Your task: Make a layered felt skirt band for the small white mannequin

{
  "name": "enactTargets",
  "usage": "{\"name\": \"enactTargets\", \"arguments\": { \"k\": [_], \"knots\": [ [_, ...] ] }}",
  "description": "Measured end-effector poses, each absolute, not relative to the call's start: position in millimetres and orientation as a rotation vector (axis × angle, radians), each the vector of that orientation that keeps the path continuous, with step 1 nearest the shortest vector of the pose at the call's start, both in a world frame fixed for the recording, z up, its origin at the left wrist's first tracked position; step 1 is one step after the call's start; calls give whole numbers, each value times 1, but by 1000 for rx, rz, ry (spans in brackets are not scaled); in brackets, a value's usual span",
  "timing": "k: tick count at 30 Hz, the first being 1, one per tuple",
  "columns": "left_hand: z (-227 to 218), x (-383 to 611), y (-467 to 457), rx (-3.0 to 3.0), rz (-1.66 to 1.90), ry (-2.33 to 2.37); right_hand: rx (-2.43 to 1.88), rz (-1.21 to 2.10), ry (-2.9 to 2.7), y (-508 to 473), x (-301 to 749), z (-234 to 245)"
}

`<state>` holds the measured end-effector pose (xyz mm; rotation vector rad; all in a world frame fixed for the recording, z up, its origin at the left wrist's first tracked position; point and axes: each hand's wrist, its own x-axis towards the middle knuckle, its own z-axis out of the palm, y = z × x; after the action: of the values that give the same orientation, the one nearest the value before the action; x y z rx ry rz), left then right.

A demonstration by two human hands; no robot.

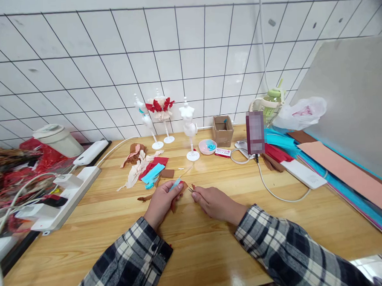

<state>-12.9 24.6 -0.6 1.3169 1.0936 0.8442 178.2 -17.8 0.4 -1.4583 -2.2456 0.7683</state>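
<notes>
My left hand [162, 202] rests on the wooden table [215, 244], fingers closed on small scraps of brown, red and light blue fabric [178, 187]. My right hand [213, 203] sits just to its right, fingertips pinched on something tiny at the edge of the scraps; I cannot make out what it is. Both sleeves are plaid. Behind the hands lies a pile of beige, red and blue fabric pieces [147, 166]. Three small white dress-form stands are at the back: a bare one [189, 130], one with red bows [162, 112], and one leaning [147, 124].
A white power strip [68, 190] with cables lies at the left, beside a red bag. A small cardboard box [223, 130], a pink dish [207, 147], a white charging cable [277, 192], a green bottle [272, 102] and stacked coloured sheets [349, 177] occupy the right.
</notes>
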Motion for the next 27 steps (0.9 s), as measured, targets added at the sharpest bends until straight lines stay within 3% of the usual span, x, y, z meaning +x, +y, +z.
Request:
{"name": "enactTargets", "arguments": {
  "k": [27],
  "knots": [
    [-2, -11, 23, 1254, 744, 1043, -1462, 739, -2122, -17, 170, -5]
  ]
}}
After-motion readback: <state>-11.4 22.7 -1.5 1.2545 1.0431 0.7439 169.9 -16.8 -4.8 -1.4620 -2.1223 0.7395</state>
